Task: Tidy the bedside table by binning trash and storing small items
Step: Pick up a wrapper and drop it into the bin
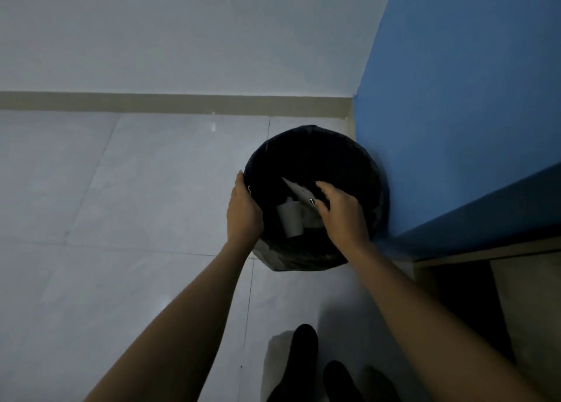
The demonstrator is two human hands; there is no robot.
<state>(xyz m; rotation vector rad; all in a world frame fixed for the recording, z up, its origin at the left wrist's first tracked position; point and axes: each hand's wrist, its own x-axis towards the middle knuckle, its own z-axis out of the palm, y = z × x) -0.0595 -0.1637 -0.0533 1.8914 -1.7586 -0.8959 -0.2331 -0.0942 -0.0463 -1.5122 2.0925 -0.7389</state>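
Left hand (244, 212) clasps the near-left rim of the bin (315, 146), fingers wrapped over the edge of its black liner. Right hand (341, 215) hovers over the bin mouth, fingers spread and loosely curled, gripping nothing visible. Just below and left of it, inside the bin: a grey cardboard tube (290, 219) and white crumpled paper (296, 190). Bin stands on pale floor tiles (121, 189), tight against a blue wall (455, 128).

The bin (315, 146) stands on the floor (121, 189) against the wall (455, 128) to its right, paper scraps (293, 216) inside.
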